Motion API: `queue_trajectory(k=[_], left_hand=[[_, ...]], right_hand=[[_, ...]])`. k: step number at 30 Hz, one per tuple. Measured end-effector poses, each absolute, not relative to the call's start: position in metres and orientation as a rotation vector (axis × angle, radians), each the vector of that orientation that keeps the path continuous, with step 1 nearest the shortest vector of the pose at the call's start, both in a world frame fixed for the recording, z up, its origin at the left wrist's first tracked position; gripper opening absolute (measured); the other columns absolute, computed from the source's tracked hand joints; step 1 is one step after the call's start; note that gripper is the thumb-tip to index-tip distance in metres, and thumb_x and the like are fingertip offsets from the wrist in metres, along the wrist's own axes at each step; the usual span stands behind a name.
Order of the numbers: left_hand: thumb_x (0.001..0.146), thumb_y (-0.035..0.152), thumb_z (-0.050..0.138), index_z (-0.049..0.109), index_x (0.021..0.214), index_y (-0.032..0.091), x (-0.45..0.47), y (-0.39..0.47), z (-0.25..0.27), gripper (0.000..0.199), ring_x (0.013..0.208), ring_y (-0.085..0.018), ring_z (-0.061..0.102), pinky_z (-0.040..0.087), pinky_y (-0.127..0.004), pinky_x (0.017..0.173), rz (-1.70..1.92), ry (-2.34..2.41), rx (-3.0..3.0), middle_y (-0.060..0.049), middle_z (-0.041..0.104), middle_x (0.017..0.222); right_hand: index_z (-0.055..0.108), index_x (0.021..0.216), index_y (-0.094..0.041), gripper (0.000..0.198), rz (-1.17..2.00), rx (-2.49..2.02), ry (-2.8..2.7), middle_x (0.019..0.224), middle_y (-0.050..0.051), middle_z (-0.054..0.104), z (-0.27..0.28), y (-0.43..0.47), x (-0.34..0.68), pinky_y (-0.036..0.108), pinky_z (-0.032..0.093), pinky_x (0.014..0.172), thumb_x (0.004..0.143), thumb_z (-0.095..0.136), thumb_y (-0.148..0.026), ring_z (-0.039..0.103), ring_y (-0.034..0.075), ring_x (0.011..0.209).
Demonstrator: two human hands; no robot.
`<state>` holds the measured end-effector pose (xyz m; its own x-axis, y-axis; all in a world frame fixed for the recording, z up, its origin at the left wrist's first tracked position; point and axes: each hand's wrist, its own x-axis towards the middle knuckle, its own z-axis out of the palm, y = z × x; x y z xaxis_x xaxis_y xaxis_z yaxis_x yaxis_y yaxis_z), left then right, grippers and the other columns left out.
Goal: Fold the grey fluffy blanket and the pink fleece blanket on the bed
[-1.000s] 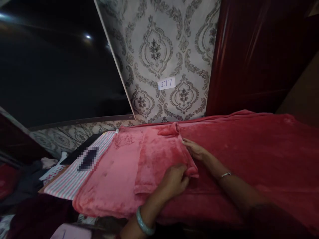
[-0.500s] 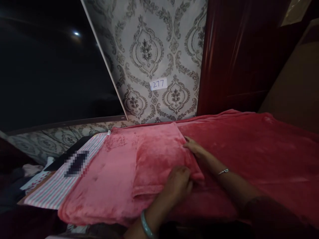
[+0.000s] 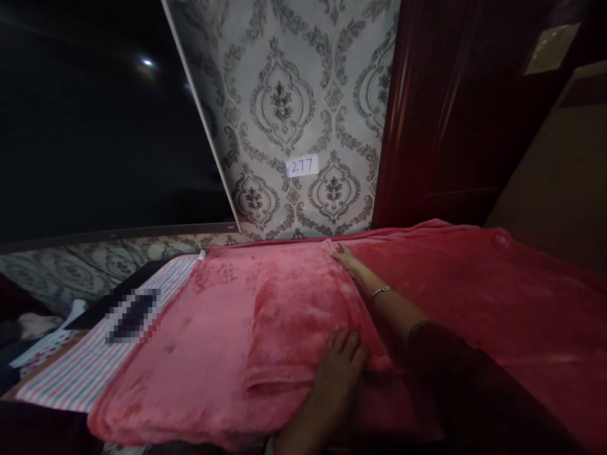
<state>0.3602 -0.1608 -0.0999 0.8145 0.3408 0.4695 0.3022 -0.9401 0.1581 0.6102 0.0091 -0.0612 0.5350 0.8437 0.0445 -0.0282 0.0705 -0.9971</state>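
Note:
A folded piece of pink plush blanket (image 3: 298,303) lies on a larger spread of the same soft cloth; whether the two are joined I cannot tell. My left hand (image 3: 339,363) rests on the near right part of the fold, palm down with the fingers laid out flat. Farther back, my right hand (image 3: 346,258) touches the far right corner of the fold, its fingers stretched apart. The folded piece's near edge shows its layers left of my left hand.
Deeper red plush cloth (image 3: 474,297) spreads to the right. On the left are a striped cloth (image 3: 71,379) with a blurred dark item (image 3: 135,316) and a large dark screen (image 3: 104,126). Patterned wallpaper (image 3: 279,101) and a dark red wooden panel (image 3: 427,126) stand behind.
My left hand has opened from a closed grip at the fold's edge and now lies flat on it. My right hand has slid away from me along the edge to the far corner.

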Motion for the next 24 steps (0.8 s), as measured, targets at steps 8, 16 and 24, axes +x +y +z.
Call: queue_trajectory(k=[8, 16, 24], left_hand=[[0.087, 0.021, 0.059, 0.069, 0.118, 0.025, 0.36, -0.158, -0.115, 0.032, 0.124, -0.026, 0.063, 0.047, -0.044, 0.113, 0.969, 0.505, 2.859, -0.005, 0.071, 0.131], [0.084, 0.016, 0.057, 0.066, 0.129, 0.024, 0.358, -0.159, -0.103, 0.047, 0.128, -0.026, 0.061, 0.045, -0.047, 0.115, 0.898, 0.471, 2.808, -0.007, 0.069, 0.134], [0.084, 0.012, 0.057, 0.068, 0.129, 0.022, 0.362, -0.156, -0.094, 0.047, 0.131, -0.029, 0.058, 0.045, -0.051, 0.114, 0.792, 0.432, 2.854, -0.011, 0.068, 0.135]], right_hand=[[0.07, 0.116, -0.021, 0.052, 0.541, -1.418, -0.753, 0.135, 0.008, 0.066, -0.077, 0.012, 0.624, 0.048, 0.037, 0.117, 0.064, 0.061, -0.019, 0.052, 0.026, 0.136], [0.063, 0.127, -0.018, 0.059, 0.601, -1.458, -0.784, 0.145, 0.012, 0.057, -0.07, 0.001, 0.626, 0.045, 0.031, 0.12, 0.068, 0.067, -0.017, 0.047, 0.026, 0.14], [0.056, 0.139, -0.021, 0.076, 0.722, -1.426, -0.87, 0.142, 0.009, 0.059, -0.072, -0.048, 0.624, 0.046, 0.043, 0.113, 0.066, 0.076, -0.024, 0.055, 0.027, 0.13]])
